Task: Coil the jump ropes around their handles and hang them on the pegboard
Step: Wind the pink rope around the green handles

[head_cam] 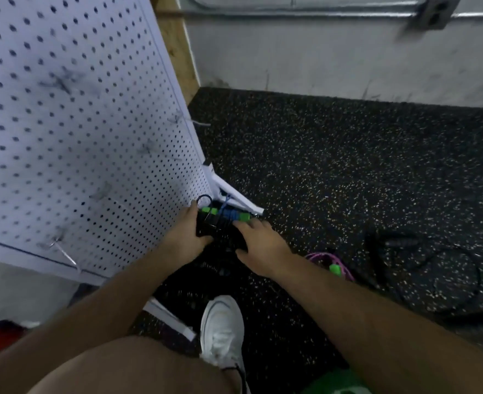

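- Down at the near foot of the pegboard (78,123), just above the floor (334,166), one bundle (220,223) of jump-rope parts sits between both hands. It shows two green ends, one blue section and dark cord wound across it. Whether it is one rope or two I cannot tell.
- One left hand (187,233) grips the left end of the bundle, fingers curled round it and thumb underneath, closed tight on it.
- One right hand (258,240) lies over the right end, fingers reaching the green cap and thumb spread below, holding the bundle as well.
- One purple jump rope (345,268) with a green handle lies loose on the floor just right of the right forearm.
- One black jump rope (448,268) sprawls in loops farther right, well apart from the hands.
- Several wire hooks (64,251) stick out of the white pegboard; motion blur hides their exact count.
- One white shoe (223,328) stands near, below the hands.
- One metal conduit (291,13) and one outlet box (436,12) run along the far wall (348,58).
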A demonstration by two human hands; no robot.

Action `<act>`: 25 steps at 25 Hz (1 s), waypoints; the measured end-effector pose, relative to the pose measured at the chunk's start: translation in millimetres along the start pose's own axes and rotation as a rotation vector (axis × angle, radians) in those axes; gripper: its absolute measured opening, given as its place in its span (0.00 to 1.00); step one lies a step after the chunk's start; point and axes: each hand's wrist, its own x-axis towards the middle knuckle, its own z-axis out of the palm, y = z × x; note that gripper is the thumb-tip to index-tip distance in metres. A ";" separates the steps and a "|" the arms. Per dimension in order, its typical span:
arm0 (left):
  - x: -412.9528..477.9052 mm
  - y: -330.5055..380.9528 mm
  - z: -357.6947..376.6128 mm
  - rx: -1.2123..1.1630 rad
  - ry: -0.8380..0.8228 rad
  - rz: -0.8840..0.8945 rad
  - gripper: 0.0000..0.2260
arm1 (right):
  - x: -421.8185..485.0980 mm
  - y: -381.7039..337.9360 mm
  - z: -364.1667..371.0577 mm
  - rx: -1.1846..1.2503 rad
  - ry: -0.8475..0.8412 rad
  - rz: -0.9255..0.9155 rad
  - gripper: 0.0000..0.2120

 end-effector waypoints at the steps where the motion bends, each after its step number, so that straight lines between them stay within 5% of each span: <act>1: -3.5 -16.2 8.3 -0.006 -0.018 -0.022 0.40 | 5.9 -5.0 20.2 -0.010 -0.051 -0.015 0.34; 7: -22.2 -95.0 45.9 0.064 -0.075 -0.136 0.36 | 29.5 -35.6 114.1 0.005 -0.127 -0.047 0.31; 11: -19.4 -103.0 64.3 0.383 -0.118 -0.219 0.36 | 28.8 -43.8 133.3 0.038 -0.135 -0.054 0.31; 16: -27.0 -70.1 76.2 0.464 0.051 0.085 0.32 | 5.3 -32.0 114.6 0.073 0.030 -0.047 0.27; 20: -20.6 -18.3 109.1 0.439 -0.025 0.350 0.33 | -26.2 17.6 89.1 0.030 0.117 0.032 0.25; 25: -6.6 55.9 169.6 0.384 -0.226 0.536 0.27 | -84.1 106.4 59.0 0.074 0.027 0.247 0.25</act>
